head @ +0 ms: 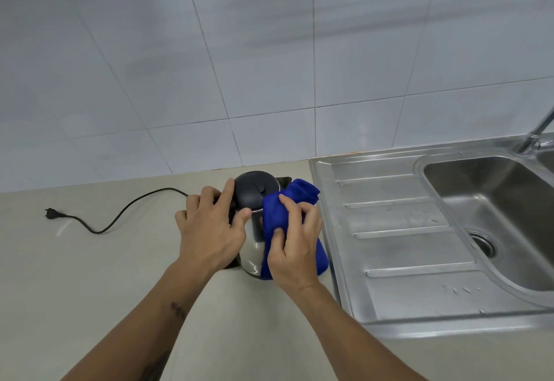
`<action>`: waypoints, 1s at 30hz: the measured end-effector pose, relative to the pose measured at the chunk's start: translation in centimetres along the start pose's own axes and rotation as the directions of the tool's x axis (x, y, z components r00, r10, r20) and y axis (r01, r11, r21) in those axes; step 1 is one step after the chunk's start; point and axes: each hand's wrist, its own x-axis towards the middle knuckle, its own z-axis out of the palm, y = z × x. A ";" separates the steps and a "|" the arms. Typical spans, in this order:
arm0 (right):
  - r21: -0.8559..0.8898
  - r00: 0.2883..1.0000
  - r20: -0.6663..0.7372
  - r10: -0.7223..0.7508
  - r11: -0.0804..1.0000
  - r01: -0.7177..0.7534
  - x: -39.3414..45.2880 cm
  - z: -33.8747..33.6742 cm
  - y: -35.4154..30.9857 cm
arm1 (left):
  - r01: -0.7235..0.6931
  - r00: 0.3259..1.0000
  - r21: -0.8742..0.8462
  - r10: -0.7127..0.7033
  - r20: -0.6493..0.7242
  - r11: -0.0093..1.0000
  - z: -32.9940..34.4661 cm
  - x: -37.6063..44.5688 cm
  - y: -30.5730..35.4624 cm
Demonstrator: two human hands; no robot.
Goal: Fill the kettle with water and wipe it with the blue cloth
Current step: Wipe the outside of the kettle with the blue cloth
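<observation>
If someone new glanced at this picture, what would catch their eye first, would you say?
Probably the blue cloth, which the right hand presses against the steel kettle mid-counter. The left hand grips the kettle's handle side. To the right lies a steel sink.

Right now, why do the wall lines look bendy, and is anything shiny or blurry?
Head view: the wide lens fans the wall tile lines outward; the kettle and sink throw back soft glare; the top of the wall looks smeared; the hands and cloth are sharp.
</observation>
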 end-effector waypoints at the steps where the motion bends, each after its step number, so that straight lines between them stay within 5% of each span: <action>1: 0.040 1.000 0.014 0.028 0.999 -0.029 -0.1 0.0 0.1 | -0.006 1.000 -0.001 0.006 -0.001 1.000 0.0 0.0 0.0; 6: 0.140 0.980 0.152 0.129 0.979 -0.151 -0.7 -0.1 0.5 | -0.079 0.997 -0.100 0.079 -0.005 0.992 0.1 0.3 -0.5; 10: 0.149 0.968 0.242 0.074 0.983 -0.112 -0.5 -0.3 -0.1 | -0.080 0.996 -0.232 0.083 0.005 0.969 0.1 0.2 -0.7; 16: -0.089 0.981 0.191 -0.007 0.996 0.024 -0.6 0.0 -0.3 | -0.103 0.995 -0.259 0.098 -0.031 0.960 0.3 0.0 -0.7; 23: -0.183 0.906 0.329 0.267 0.959 -0.216 -0.3 0.3 1.5 | -0.054 0.998 -0.303 0.056 -0.002 0.952 -0.1 0.2 -0.7; 30: -0.373 0.968 0.237 0.078 0.928 0.017 -2.9 2.0 -2.0 | 0.099 0.994 -0.519 -0.055 0.099 0.849 -1.3 1.6 -1.1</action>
